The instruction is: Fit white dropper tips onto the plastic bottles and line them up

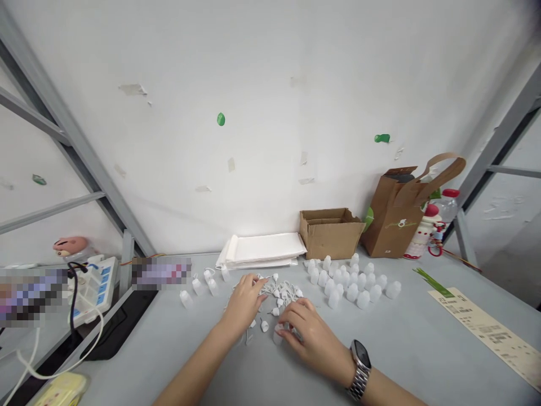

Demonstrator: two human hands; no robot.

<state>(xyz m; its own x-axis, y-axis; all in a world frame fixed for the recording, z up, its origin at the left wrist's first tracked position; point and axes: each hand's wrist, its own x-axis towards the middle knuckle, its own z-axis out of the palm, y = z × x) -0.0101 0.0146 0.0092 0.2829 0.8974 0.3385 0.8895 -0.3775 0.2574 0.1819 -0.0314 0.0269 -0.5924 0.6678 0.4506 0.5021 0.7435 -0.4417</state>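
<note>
A loose pile of white caps with white cords (287, 291) lies on the grey table in front of me. My left hand (244, 299) reaches over the pile's left side, thumb and forefinger apart, with nothing visible between them. Near the table's front, my right hand (306, 330) has its thumb and fingers closed around a small frosted white container (278, 334), partly covered by the fingers. A single white cap (264, 325) lies just left of that container. Several similar frosted containers (351, 292) stand grouped to the right, and several with tops (197, 286) stand at the left.
White padded sheets (266, 248) and an open cardboard box (332, 239) line the wall. Further right are a brown paper bag (391, 214), bottles (422, 232) and a printed paper strip (486, 330). A power strip (95, 287) with cables sits at left.
</note>
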